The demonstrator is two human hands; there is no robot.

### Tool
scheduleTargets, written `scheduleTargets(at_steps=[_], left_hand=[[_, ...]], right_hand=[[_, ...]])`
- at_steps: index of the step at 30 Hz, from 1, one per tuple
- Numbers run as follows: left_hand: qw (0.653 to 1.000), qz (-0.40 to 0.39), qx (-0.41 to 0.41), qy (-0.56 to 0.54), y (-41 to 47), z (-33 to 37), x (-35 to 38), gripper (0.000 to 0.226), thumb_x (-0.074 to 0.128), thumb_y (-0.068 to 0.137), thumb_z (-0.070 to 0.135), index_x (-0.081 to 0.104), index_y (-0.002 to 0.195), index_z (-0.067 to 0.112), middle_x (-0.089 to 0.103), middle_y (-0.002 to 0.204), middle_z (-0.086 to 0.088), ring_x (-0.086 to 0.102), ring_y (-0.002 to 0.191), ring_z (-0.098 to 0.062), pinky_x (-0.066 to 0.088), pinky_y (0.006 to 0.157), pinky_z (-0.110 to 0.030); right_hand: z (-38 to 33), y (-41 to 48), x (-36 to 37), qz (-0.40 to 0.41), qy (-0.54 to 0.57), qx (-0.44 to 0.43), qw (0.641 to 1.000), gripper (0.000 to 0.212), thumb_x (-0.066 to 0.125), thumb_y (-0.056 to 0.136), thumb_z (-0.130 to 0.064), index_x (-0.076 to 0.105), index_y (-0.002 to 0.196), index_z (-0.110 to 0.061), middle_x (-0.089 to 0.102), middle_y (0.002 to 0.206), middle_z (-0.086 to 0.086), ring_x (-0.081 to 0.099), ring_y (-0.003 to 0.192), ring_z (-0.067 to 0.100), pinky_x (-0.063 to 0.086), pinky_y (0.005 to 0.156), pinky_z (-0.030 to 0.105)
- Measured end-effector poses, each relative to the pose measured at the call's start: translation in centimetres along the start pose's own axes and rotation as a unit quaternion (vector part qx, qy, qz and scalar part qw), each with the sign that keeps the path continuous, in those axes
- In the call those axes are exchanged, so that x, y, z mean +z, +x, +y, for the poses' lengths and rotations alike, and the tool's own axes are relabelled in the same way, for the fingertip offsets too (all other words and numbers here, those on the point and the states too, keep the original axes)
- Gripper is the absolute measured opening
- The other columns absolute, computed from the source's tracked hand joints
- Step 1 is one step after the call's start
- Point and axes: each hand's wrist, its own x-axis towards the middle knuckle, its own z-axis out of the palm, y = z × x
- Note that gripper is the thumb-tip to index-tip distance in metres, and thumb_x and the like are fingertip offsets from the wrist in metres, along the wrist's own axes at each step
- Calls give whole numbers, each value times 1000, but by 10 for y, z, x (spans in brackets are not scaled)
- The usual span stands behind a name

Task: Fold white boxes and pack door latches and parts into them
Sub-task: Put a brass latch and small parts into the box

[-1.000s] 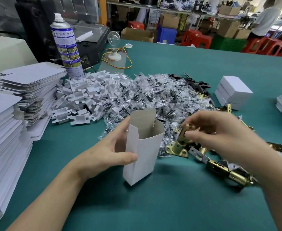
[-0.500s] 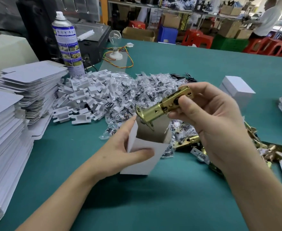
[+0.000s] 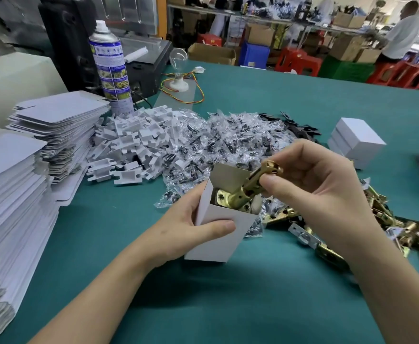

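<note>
The left hand (image 3: 191, 224) grips the white box (image 3: 218, 242), with the thumb laid across its near face and the fingers curled round the far left side. The box stands on the green table (image 3: 228, 301), tipped a little, its mouth open upward and one flap standing up at the back edge. The right hand (image 3: 310, 189) pinches a brass latch (image 3: 250, 187) between thumb and fingers near its round end. The latch slants down to the left. Its flat plate end sits just inside the box mouth, below the near rim, while the shaft passes out over the right-hand rim.

Open room lies mostly toward the person, in a wide bare stretch of table between the two forearms and in front of the box. Behind the box a heap of small clear bags (image 3: 228, 145) comes right up to its back and right side. White plastic pieces (image 3: 134, 145) are piled just left of that heap. Tall stacks of flat cardboard (image 3: 5, 194) wall off the left edge, near the left forearm. Loose brass latches (image 3: 327, 244) lie beneath and beyond the right wrist. Closed white boxes (image 3: 357, 142) sit well apart at the far right, with bare table beyond them.
</note>
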Motion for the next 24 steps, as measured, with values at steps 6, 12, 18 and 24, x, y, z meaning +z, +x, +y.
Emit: scheduleTargets(at_steps=[6, 12, 18, 24], left_hand=[[1000, -8, 0, 0, 0, 4, -1, 39, 77, 90, 21, 67, 115, 48, 73, 106, 16, 68, 96, -4, 53, 80, -17], [999, -9, -19, -30, 0, -2, -4, 49, 79, 85, 30, 63, 131, 31, 73, 119, -1, 69, 108, -18, 55, 88, -29], [999, -15, -21, -20, 0, -4, -6, 49, 78, 87, 28, 61, 133, 25, 70, 124, -11, 68, 114, -33, 54, 100, -48], [999, -24, -27, -13, -3, 0, -10, 44, 75, 91, 14, 62, 130, 29, 71, 126, -11, 69, 113, -22, 56, 100, -44]], right_hand=[[-10, 5, 8, -60, -66, -12, 996, 14, 79, 82, -10, 68, 90, -15, 75, 85, 0, 73, 75, 22, 60, 73, 29], [-8, -1, 6, -62, -267, -36, 961, 8, 78, 81, -31, 71, 84, -32, 65, 77, -17, 55, 66, 15, 41, 59, 21], [-6, -1, 6, -97, -432, -9, 897, 19, 65, 79, -50, 75, 88, -36, 45, 91, -17, 46, 89, 6, 36, 72, 26], [-8, 2, 9, -135, -458, 27, 878, 27, 56, 85, -53, 77, 94, -40, 44, 105, -14, 44, 106, 12, 38, 89, 29]])
